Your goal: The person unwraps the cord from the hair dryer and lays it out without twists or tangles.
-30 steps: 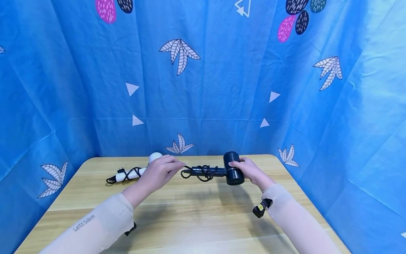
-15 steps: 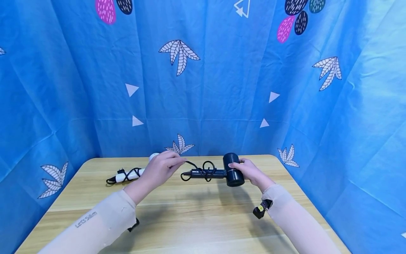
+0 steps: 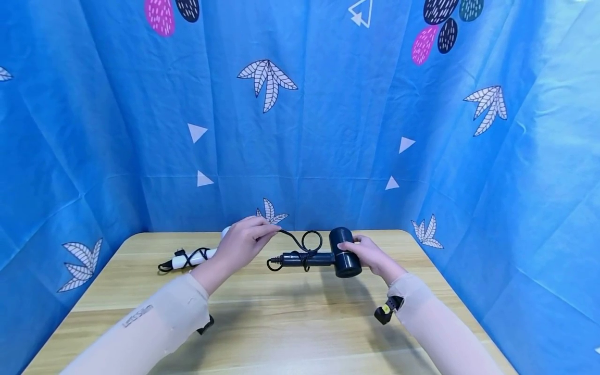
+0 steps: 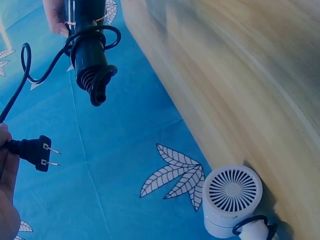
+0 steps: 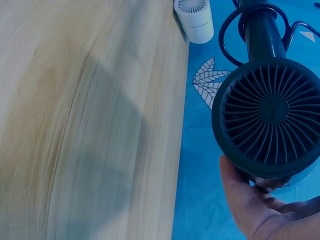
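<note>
The left hand (image 3: 247,240) pinches the thin black cord (image 4: 55,62) just behind its two-pronged black plug (image 4: 36,152); the right hand (image 3: 370,253) grips the glossy black hair dryer (image 3: 328,259) by its barrel-shaped head (image 5: 273,110), above the wood-grain table (image 3: 300,323). The cord looks partly unwound, with coils left around the handle (image 4: 91,61). Beyond the left hand lies a white plastic hair dryer (image 4: 222,219), before creased blue cloth (image 3: 319,135).

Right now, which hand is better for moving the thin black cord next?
Probably the left hand: it pinches the cord beside its black two-pronged plug, while the right hand grips the black T-shaped hair dryer.
</note>
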A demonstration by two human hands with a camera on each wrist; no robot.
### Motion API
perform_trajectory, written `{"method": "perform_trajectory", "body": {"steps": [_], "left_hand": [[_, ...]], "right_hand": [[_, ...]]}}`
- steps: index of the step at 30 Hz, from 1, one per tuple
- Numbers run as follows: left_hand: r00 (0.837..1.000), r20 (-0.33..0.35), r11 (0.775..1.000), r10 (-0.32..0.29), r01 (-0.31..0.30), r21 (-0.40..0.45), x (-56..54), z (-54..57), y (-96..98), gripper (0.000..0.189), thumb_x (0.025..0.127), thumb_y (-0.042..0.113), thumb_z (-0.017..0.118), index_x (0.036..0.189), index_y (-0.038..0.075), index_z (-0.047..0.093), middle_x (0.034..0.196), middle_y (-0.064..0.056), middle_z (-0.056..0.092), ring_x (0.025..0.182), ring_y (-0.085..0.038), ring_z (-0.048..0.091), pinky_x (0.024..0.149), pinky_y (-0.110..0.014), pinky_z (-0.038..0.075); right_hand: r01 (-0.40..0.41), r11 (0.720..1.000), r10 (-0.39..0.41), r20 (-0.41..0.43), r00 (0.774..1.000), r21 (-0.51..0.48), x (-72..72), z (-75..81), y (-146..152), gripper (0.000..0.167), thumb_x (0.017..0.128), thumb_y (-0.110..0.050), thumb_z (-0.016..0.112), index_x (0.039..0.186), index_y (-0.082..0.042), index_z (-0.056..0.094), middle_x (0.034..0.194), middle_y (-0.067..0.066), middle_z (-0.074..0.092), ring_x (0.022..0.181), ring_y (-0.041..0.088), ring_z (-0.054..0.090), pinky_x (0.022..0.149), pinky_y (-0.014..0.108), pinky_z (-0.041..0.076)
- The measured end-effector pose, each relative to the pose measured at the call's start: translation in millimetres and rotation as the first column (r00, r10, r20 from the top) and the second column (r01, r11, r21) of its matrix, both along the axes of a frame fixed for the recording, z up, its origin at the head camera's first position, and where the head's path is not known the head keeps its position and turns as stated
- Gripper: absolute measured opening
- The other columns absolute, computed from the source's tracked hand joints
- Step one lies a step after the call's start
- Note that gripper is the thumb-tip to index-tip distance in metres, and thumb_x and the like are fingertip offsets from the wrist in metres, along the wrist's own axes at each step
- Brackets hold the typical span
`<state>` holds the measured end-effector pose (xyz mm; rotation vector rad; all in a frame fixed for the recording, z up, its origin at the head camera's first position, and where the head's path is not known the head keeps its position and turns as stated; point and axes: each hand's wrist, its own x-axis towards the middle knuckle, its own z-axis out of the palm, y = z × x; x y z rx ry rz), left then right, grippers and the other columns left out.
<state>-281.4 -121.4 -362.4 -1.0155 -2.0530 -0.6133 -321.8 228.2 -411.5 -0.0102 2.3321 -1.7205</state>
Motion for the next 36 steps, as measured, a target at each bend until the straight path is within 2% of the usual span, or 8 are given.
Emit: {"method": "perform_trajectory", "body": {"steps": [7,11,17,22,31,36], "left_hand": [[0.999,0.032,0.999,0.04,-0.04,-0.003,-3.6,2.7,2.5,0.019,0.086,0.007,0.078,0.104,0.013,0.08,0.092,0.001,0.072,0.084,-0.016,0.067,0.072,-0.03,0.058],[0.996,0.051,0.997,0.071,-0.071,0.002,-7.4,2.9,3.5,0.021,0.087,0.008,0.078,0.107,0.014,0.079,0.092,0.001,0.072,0.084,-0.016,0.066,0.071,-0.03,0.058],[0.993,0.053,0.994,0.102,-0.104,0.024,-16.6,-0.6,4.3,0.019,0.09,0.011,0.076,0.108,0.015,0.079,0.091,0.001,0.072,0.082,-0.016,0.066,0.069,-0.03,0.057],[0.988,0.081,0.991,0.128,-0.131,0.032,-22.3,-4.9,3.4,0.019,0.09,0.011,0.076,0.108,0.015,0.079,0.09,0.002,0.071,0.08,-0.015,0.065,0.067,-0.03,0.056],[0.964,0.17,0.979,0.204,-0.206,-0.003,-32.0,-17.5,-3.1,0.019,0.091,0.012,0.075,0.109,0.016,0.079,0.083,0.004,0.064,0.068,-0.012,0.052,0.058,-0.027,0.045],[0.952,0.199,0.972,0.233,-0.235,-0.015,-36.3,-24.2,-7.5,0.018,0.091,0.013,0.075,0.109,0.015,0.079,0.088,0.003,0.068,0.073,-0.013,0.057,0.062,-0.029,0.049]], "right_hand": [[-0.019,1.0,0.019,-0.003,1.0,0.025,1.1,0.6,1.5,0.07,0.093,-0.029,0.065,0.141,0.01,0.034,0.127,0.032,0.055,0.1,0.031,0.067,0.086,0.045,0.059],[-0.029,0.999,0.029,-0.002,1.0,0.027,1.3,0.8,2.3,0.07,0.092,-0.029,0.066,0.141,0.01,0.035,0.126,0.032,0.056,0.1,0.031,0.068,0.085,0.045,0.059],[-0.04,0.999,0.04,0.005,0.999,0.028,3.0,1.8,3.4,0.071,0.092,-0.03,0.066,0.143,0.009,0.034,0.128,0.031,0.055,0.101,0.031,0.067,0.087,0.045,0.059],[-0.051,0.998,0.051,0.009,0.999,0.022,3.6,1.9,3.9,0.071,0.093,-0.029,0.066,0.143,0.008,0.034,0.129,0.03,0.055,0.102,0.031,0.067,0.087,0.045,0.058],[-0.091,0.996,0.091,0.001,0.996,0.013,2.8,-1.1,8.1,0.075,0.094,-0.03,0.065,0.145,0.01,0.029,0.13,0.031,0.054,0.103,0.031,0.067,0.088,0.045,0.058],[-0.068,0.998,0.068,0.008,0.998,0.008,1.9,-0.5,11.1,0.074,0.094,-0.031,0.064,0.147,0.008,0.029,0.131,0.031,0.053,0.104,0.031,0.066,0.09,0.046,0.057]]}}
